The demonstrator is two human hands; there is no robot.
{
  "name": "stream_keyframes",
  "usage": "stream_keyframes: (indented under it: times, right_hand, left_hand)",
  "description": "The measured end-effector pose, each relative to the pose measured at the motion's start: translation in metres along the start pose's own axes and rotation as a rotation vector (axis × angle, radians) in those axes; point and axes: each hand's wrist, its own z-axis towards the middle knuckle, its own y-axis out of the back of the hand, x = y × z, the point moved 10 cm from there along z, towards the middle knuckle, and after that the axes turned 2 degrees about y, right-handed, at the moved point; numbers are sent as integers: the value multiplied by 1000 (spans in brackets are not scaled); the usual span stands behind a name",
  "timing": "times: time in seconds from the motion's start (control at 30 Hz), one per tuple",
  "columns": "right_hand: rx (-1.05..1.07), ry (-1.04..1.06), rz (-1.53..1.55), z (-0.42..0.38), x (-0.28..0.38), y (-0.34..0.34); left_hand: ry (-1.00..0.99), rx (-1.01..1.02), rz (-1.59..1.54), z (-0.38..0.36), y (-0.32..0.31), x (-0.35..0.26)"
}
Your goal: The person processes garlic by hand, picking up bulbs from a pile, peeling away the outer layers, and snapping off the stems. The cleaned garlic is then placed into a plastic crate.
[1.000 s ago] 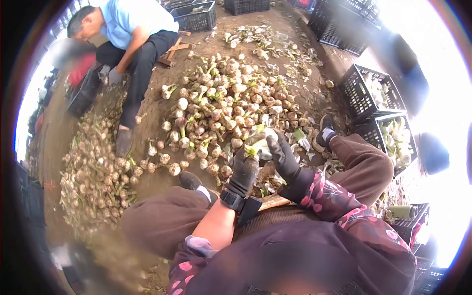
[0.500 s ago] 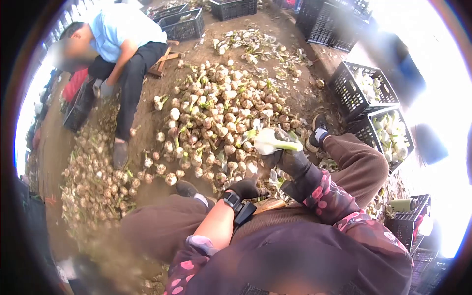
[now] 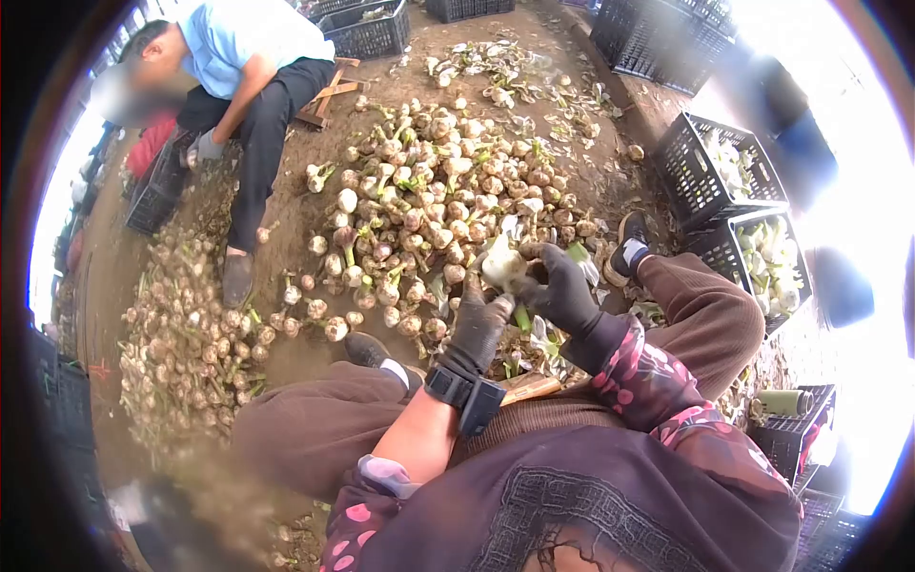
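Note:
A pale bulb with loose white skin and a green stem is between my two gloved hands. My left hand has its fingers up against the bulb's left side. My right hand grips it from the right, thumb and fingers closing on it near the stem. Just beyond my hands a large heap of bulbs lies on the dirt ground. Peeled skins and leaves lie below the bulb, by a wooden piece at my lap.
Black crates of pale bulbs stand to the right, with an upper crate beside. A co-worker sits at the upper left with a crate. Another bulb heap lies left. Crates stand at the back.
My left hand has risen from my lap to the bulb. The bulb, held in my right hand before, has turned so its green stem points down. The view has shifted slightly.

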Motion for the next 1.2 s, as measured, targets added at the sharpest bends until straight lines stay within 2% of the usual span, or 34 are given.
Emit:
stream_keyframes:
  times: [0.03,0.1,0.17,0.23,0.27,0.33,0.4,0.43,0.5,0.53,0.57,0.6,0.63,0.7,0.77,0.83,0.9,0.93,1.0,1.03,1.1,1.13,1.17,1.2]
  right_hand:
    - [-44,88,-274,-2,30,7]
    - [10,36,-276,5,40,12]
    - [182,36,-534,4,42,-1]
    - [125,111,-445,1,34,-6]
    - [115,89,-473,3,11,-11]
    - [104,67,-500,3,1,-9]
    - [22,-203,57,-1,-9,6]
    - [21,-204,57,-3,2,8]
    - [39,88,-432,-6,48,9]
    - [89,84,-511,-6,42,1]
    - [88,81,-511,-6,44,-1]
    - [98,70,-542,-6,47,-3]
    - [108,58,-573,-6,48,-5]
    - [78,8,-561,-6,30,-12]
    - [81,-44,-673,-6,18,-17]
    - [38,-18,-656,-3,12,-16]
    - [-46,-71,-457,1,-9,-5]
    - [-53,-67,-456,2,-27,-4]
    - [-185,-363,567,-4,-85,-6]
    - [-190,-358,570,-7,-87,-3]
    - [-236,-495,824,-19,-81,-2]
    - [-181,-431,678,-15,-103,-4]
    - [-192,-428,683,-14,-107,-4]
    - [-159,-302,138,-8,-98,9]
  left_hand:
    - [2,3,0,-1,-1,1]
    - [-145,-36,307,-8,-5,-20]
    - [-59,29,342,-15,-10,-16]
    - [43,84,470,-14,-12,-4]
    - [-20,-3,613,-12,-5,-11]
    - [-36,-4,615,-17,-7,-26]
    - [-54,-5,619,-16,-6,-26]
    - [-130,-51,623,-12,0,-21]
    - [-203,-101,620,-12,3,-22]
    - [-146,-36,545,-11,0,-12]
    - [-90,32,473,-11,-5,-9]
    - [1,72,532,-14,-10,-9]
    - [3,77,534,-14,-9,-7]
    - [-67,9,854,-14,-5,-10]
    - [-33,2,864,-13,-4,-7]
    - [2,-8,875,-15,-4,-10]
    - [-173,-86,792,-21,-6,-36]
    - [-180,-84,795,-19,-4,-32]
    - [-311,-103,621,-15,4,-32]
    - [-316,-99,625,-14,5,-28]
    - [186,-9,-347,-8,5,22]
    - [241,70,-411,-12,-1,26]
    - [245,79,-403,-14,-4,21]
    - [251,147,-447,-18,-14,13]
